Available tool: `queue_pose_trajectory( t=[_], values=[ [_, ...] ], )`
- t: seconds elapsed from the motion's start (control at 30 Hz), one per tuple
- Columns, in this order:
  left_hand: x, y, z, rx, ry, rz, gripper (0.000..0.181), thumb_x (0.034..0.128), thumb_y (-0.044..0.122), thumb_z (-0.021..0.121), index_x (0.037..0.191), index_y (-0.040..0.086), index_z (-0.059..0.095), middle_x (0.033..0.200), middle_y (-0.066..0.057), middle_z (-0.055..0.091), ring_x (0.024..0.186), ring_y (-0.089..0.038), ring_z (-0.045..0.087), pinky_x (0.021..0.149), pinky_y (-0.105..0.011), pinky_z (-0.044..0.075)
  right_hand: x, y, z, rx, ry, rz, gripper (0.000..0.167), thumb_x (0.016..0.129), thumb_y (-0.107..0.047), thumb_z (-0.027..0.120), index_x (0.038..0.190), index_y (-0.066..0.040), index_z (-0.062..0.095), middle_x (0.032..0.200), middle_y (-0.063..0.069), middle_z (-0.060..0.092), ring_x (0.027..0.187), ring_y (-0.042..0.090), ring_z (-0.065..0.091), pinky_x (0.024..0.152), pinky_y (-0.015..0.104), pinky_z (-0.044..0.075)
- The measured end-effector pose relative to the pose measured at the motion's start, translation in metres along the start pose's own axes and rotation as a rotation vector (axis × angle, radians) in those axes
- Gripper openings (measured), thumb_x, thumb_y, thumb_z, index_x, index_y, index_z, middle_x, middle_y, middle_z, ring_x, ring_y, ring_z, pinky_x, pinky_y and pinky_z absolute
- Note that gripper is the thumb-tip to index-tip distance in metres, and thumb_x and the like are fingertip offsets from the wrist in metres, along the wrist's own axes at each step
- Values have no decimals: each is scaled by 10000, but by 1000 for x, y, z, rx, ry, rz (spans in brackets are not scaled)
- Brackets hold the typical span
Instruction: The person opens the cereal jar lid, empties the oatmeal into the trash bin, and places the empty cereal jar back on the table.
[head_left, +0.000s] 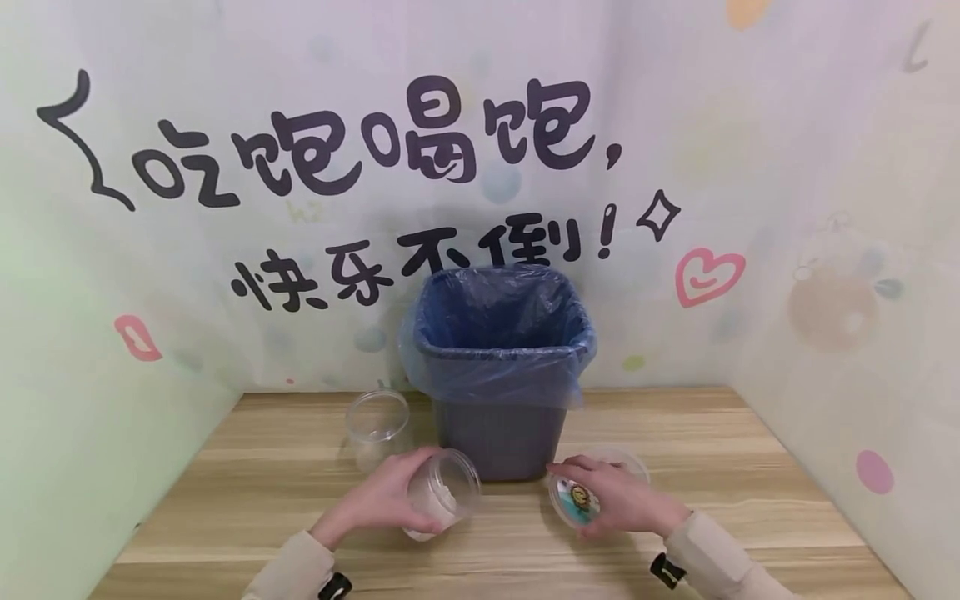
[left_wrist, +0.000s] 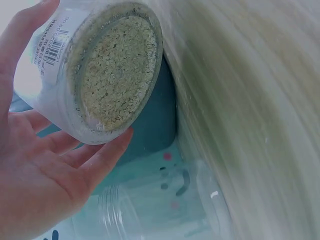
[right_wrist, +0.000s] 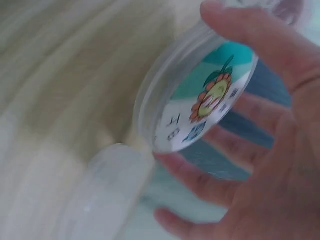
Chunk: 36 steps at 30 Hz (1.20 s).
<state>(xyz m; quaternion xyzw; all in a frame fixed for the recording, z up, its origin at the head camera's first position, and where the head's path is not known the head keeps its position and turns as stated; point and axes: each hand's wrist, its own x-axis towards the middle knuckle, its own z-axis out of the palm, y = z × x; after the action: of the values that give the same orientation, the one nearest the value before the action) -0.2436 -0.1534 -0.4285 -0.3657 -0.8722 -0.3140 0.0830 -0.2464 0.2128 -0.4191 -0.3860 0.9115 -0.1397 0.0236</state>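
My left hand [head_left: 393, 493] grips a clear plastic jar [head_left: 444, 492], tilted with its open mouth facing right. Pale flakes lie against the jar's base [left_wrist: 120, 70] in the left wrist view, beside a barcode label. The fingers of my right hand [head_left: 618, 497] hold a round lid [head_left: 577, 500] by its rim, tipped on edge. A sunflower picture and teal print mark the lid [right_wrist: 210, 100] in the right wrist view. Jar and lid are apart, with my hands on either side of the bin's front.
A dark bin [head_left: 498, 433] lined with a blue bag [head_left: 495, 379] stands at the back centre of the wooden table [head_left: 510, 558]. An open clear jar [head_left: 377, 429] stands left of it. Another clear round lid [head_left: 626, 460] lies behind my right hand. Printed walls enclose the table.
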Motion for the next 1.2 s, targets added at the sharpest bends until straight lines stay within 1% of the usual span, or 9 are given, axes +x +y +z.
queue_pose_trajectory(
  t=[0.1,0.2,0.33,0.57,0.7,0.8,0.9,1.1,1.2],
  values=[
    [-3,-2,-6,4,3,-19,808,584,333,891,1245,24,544,1112,-75,648,973,-185,604,816,-348,517,3,5,6,-44,1,66,863,663,-373,848,1393,-76,496,1287,142,555,1118,323,553,837,672,391],
    [-6,-3,-11,16,17,-34,823,584,340,894,1249,11,540,1129,-85,637,999,-213,595,843,-389,511,5,7,12,-79,0,115,884,652,-452,836,1383,-73,514,1280,148,572,1126,356,548,878,707,342],
    [-11,-6,-17,22,40,-38,834,584,337,893,1252,-12,535,1153,-89,619,1029,-235,579,867,-423,501,9,8,18,-83,-4,155,867,649,-471,830,1360,-68,543,1278,146,578,1124,386,536,906,728,295],
    [-18,-8,-23,15,33,-22,827,601,351,887,1255,-9,531,1139,-90,624,1010,-201,580,851,-394,507,11,12,22,-59,17,169,776,643,-442,835,1277,-60,602,1216,150,599,1066,395,546,875,769,276],
    [-22,-10,-27,-4,39,-34,835,609,349,888,1267,-17,528,1155,-94,623,1025,-205,577,868,-399,500,14,18,17,-50,40,147,730,706,-472,799,1267,-47,605,1196,160,609,1051,410,556,837,767,315],
    [-25,-11,-29,-13,48,-42,848,608,348,890,1273,-31,524,1167,-105,619,1035,-218,576,875,-412,499,16,23,2,-46,64,134,640,781,-431,758,1251,-22,611,1198,187,608,1055,430,556,818,751,353],
    [-29,-14,-30,-16,56,-47,861,606,343,891,1283,-37,518,1178,-116,617,1042,-240,579,881,-422,497,21,29,-19,-64,102,120,531,840,-361,719,1220,-3,619,1185,198,615,1050,428,566,814,714,392],
    [-33,-17,-31,-14,67,-55,878,606,356,890,1302,-24,514,1190,-107,618,1058,-267,581,898,-427,486,39,46,-65,-81,196,57,411,871,-255,684,1124,63,620,1061,202,652,960,387,619,800,543,502],
    [-33,-17,-31,1,68,-61,882,602,379,888,1294,-25,518,1177,-105,620,1050,-237,577,890,-421,489,48,57,-85,-55,254,36,334,870,-179,676,1079,77,625,1022,218,654,949,393,621,821,517,505]
  ],
)
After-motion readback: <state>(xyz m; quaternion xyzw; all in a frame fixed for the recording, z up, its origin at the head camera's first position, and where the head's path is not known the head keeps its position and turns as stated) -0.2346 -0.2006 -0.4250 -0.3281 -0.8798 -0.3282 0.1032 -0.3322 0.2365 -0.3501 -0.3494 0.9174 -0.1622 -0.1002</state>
